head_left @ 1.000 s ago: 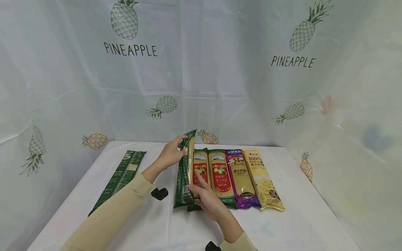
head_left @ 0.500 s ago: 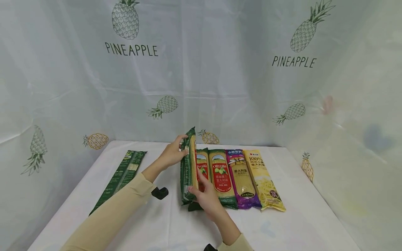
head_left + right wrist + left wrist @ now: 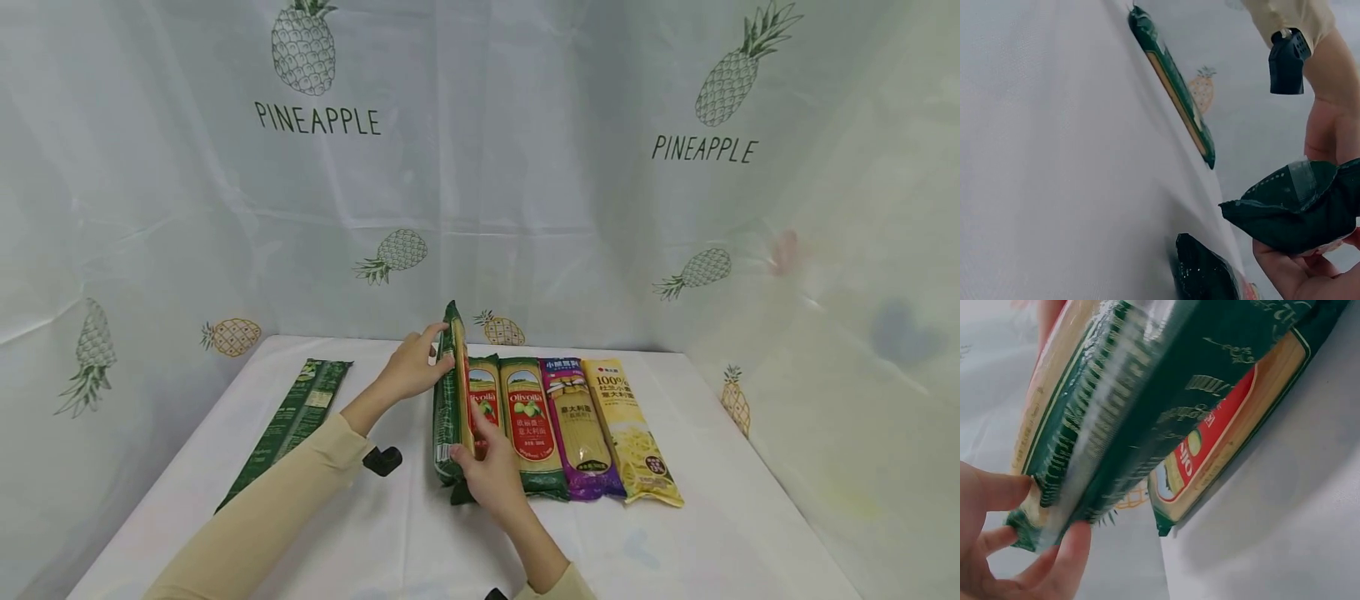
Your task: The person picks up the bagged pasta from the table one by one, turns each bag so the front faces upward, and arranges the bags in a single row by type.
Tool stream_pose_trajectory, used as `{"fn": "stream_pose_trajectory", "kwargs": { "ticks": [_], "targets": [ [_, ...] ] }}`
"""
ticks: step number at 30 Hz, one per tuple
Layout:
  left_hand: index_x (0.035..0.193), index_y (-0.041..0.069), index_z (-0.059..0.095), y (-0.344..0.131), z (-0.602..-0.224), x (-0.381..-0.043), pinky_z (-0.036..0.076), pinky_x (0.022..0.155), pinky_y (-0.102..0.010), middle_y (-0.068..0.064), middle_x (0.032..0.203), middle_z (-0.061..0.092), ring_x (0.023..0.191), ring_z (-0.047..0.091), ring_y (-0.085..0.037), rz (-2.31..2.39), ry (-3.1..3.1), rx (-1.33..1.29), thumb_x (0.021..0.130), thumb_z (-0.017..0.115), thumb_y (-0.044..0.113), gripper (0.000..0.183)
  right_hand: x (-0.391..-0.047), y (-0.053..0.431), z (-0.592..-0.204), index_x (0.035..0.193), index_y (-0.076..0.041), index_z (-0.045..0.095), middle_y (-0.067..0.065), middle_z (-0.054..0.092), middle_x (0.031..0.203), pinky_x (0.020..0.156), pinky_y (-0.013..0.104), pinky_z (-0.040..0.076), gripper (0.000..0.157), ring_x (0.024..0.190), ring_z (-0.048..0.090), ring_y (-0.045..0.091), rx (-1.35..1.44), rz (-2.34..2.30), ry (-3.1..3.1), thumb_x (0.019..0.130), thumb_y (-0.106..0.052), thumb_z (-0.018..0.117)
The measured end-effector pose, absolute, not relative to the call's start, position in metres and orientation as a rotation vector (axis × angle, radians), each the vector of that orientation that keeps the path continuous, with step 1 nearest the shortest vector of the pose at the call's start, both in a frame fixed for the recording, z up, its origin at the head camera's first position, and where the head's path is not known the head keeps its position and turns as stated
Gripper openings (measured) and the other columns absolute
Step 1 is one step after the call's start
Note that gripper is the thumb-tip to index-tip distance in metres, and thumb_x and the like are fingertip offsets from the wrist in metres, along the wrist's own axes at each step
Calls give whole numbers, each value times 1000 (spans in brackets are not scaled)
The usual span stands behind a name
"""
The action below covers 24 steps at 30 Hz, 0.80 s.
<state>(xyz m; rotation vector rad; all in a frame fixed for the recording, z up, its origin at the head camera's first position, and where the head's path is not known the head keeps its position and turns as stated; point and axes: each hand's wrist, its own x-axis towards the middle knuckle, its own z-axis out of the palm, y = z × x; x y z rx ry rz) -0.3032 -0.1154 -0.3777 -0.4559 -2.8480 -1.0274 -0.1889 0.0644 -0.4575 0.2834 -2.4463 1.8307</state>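
A green spaghetti packet (image 3: 447, 408) is held up on edge over the row of packets, its top end higher. My left hand (image 3: 408, 367) pinches its far end, thumb and fingers on opposite sides in the left wrist view. Near the bottom end, my right hand (image 3: 493, 473) grips the same packet. Beneath and to its right lies a green and red Olivoila spaghetti packet (image 3: 485, 392), partly hidden by the held packet and my right hand. Beside that one lies a second Olivoila packet (image 3: 531, 421), face up.
Right of the Olivoila packets lie a purple pasta packet (image 3: 582, 425) and a yellow pasta packet (image 3: 632, 433). Another green packet (image 3: 300, 408) lies back side up at the left of the white-covered table (image 3: 675, 550). A pineapple-print curtain (image 3: 510, 192) stands behind.
The held packet has shifted slightly right and turned further onto its edge, with both hands still on it. The packets lying on the table have stayed in place.
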Motion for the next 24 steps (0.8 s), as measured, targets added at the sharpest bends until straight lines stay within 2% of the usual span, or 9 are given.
{"fn": "stream_pose_trajectory", "kwargs": {
  "ticks": [4, 8, 11, 13, 19, 24],
  "targets": [
    [169, 15, 26, -117, -378, -304, 60, 72, -43, -20, 117, 70, 79, 74, -22, -1102, -2846, -513, 109, 62, 29, 72, -187, 63, -457, 164, -24, 45, 8, 63, 119, 77, 24, 54, 73, 100, 55, 19, 291, 1711, -2472, 99, -11, 77],
    [170, 19, 21, -117, -376, -303, 59, 67, -40, -20, 114, 72, 68, 74, -19, -1167, -2840, -544, 108, 64, 37, 78, -186, 62, -455, 162, -18, 48, 7, 59, 106, 64, 23, 52, 71, 86, 52, 16, 328, 1620, -2479, 97, -7, 76],
    [170, 19, 25, -115, -376, -301, 58, 64, -38, -19, 112, 72, 67, 74, -20, -1157, -2825, -547, 106, 66, 41, 79, -186, 61, -452, 161, -15, 49, 7, 58, 102, 60, 23, 49, 71, 77, 51, 13, 362, 1557, -2479, 96, -4, 76],
    [168, 17, 29, -114, -376, -301, 56, 61, -36, -17, 109, 72, 66, 74, -21, -1150, -2809, -538, 106, 68, 38, 76, -186, 60, -451, 160, -15, 49, 6, 57, 102, 58, 22, 48, 71, 75, 50, 12, 371, 1530, -2483, 95, -3, 75],
    [165, 13, 37, -109, -376, -300, 57, 59, -32, -19, 109, 72, 70, 72, -19, -1153, -2779, -456, 104, 68, 18, 69, -188, 59, -451, 160, -19, 51, 7, 58, 104, 61, 22, 48, 71, 81, 49, 14, 375, 1514, -2494, 95, -5, 76],
    [164, 11, 39, -108, -380, -302, 54, 57, -30, -22, 115, 72, 70, 69, -19, -1134, -2789, -397, 103, 64, 11, 65, -188, 58, -451, 159, -25, 54, 9, 60, 112, 67, 24, 53, 70, 88, 54, 16, 356, 1537, -2535, 95, -14, 80]
  ]
}}
